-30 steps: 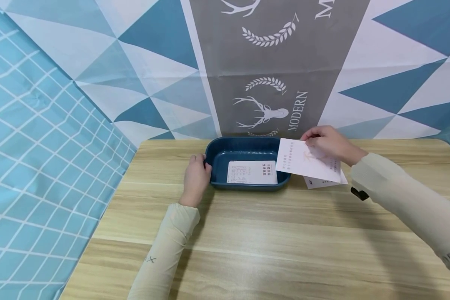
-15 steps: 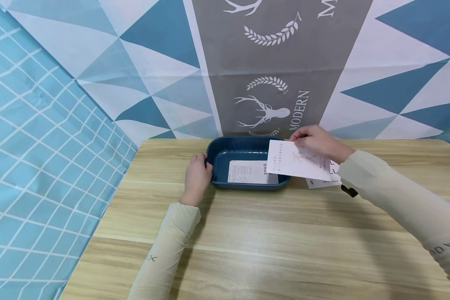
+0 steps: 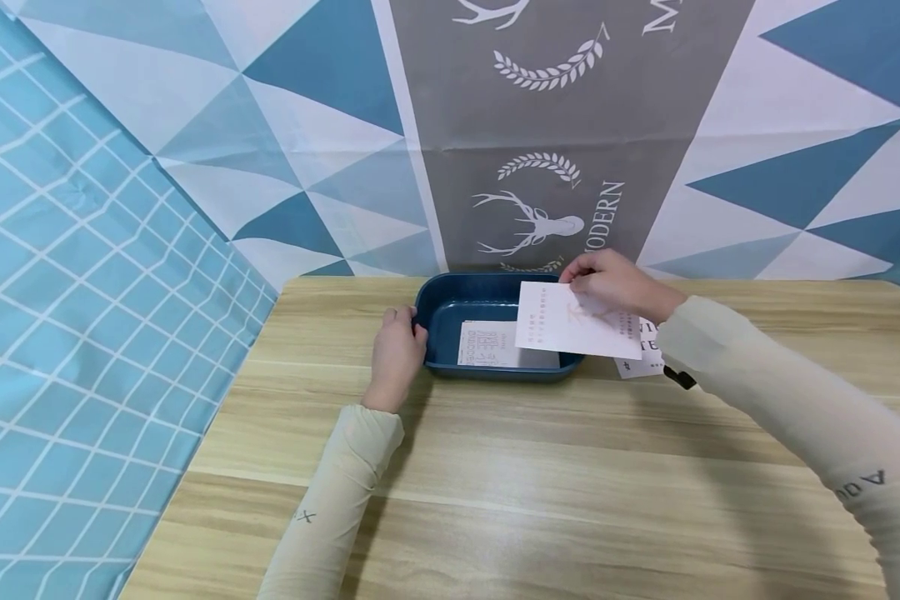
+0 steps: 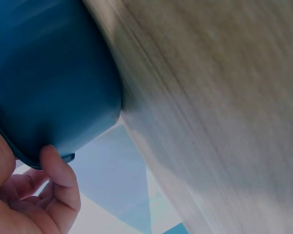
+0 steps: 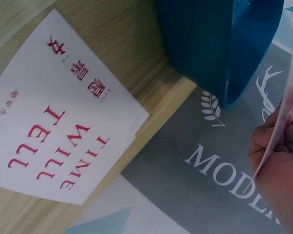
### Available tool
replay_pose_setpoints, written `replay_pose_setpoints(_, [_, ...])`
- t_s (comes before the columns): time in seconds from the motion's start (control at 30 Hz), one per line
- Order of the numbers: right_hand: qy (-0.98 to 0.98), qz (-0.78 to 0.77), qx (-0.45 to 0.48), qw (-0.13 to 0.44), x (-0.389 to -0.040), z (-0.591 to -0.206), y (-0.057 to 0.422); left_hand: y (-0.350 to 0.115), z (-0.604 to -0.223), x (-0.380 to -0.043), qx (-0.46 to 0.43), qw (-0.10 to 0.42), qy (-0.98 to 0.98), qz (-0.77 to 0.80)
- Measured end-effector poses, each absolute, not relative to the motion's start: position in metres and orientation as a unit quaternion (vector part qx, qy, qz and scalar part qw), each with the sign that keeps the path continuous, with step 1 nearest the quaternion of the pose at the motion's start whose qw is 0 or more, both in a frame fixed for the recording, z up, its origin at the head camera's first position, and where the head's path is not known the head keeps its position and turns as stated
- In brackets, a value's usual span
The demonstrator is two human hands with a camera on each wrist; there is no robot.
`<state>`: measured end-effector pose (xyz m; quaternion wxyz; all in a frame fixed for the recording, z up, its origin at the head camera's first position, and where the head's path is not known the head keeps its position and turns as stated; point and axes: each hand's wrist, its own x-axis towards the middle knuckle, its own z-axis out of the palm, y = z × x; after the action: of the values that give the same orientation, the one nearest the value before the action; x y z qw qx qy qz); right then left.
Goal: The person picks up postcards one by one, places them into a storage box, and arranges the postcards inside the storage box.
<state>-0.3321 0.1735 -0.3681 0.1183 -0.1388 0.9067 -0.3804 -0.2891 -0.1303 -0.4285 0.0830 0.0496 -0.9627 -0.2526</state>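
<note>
Fingers of the right hand point(image 3: 617, 283) pinch a white card point(image 3: 570, 322) above the blue tray point(image 3: 450, 304), whose left rim the left hand point(image 3: 394, 354) grips.

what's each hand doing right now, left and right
Left hand: grips the left rim of the blue tray.
Right hand: pinches a white card above the tray's right end.
</note>
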Motion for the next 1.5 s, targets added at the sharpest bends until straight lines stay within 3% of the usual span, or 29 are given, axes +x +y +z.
replay_pose_setpoints(1.5, [0.9,-0.383,-0.167,0.126,-0.35,-0.379,0.111,-0.132,-0.43,-0.29,0.049,0.084,-0.961,-0.258])
